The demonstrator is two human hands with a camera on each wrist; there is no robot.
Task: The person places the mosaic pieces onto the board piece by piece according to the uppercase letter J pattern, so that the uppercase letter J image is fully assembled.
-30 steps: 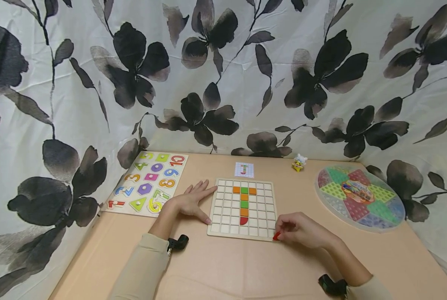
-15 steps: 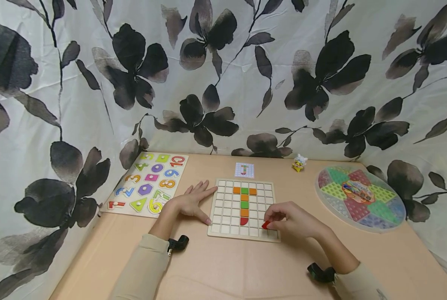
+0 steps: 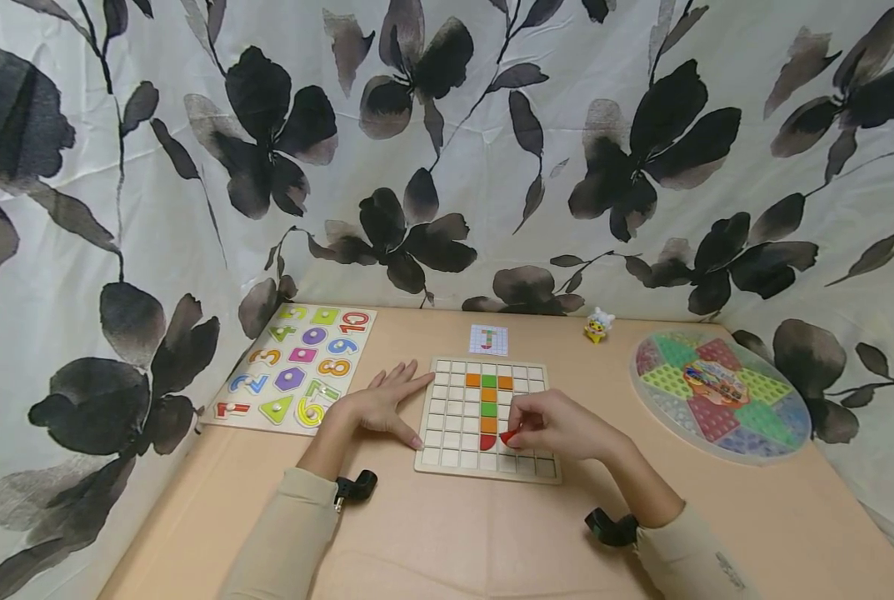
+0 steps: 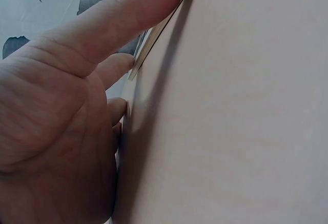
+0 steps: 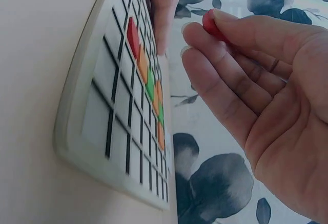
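A white grid board [image 3: 449, 457] lies on the table with orange and green square tiles in a T-like row and column. At the column's lower end sits a red tile [image 3: 487, 442] with a rounded corner. My right hand [image 3: 562, 425] pinches another red tile [image 3: 507, 437] between thumb and fingers, just right of that tile and above the board; the right wrist view shows this red piece [image 5: 211, 25] held clear of the surface. My left hand [image 3: 377, 407] lies with fingers spread, its thumb and index finger touching the board's left edge.
Behind the board lies a small pattern card [image 3: 488, 340] showing a J shape. A number puzzle board [image 3: 267, 398] is at left, a round game board [image 3: 720, 396] at right. A small yellow-and-white figurine [image 3: 598, 327] stands at the back, before a floral curtain [image 3: 521, 167].
My right hand has carried the red tile leftward, from the board's lower right corner to beside the tile column. The left hand stays in place.
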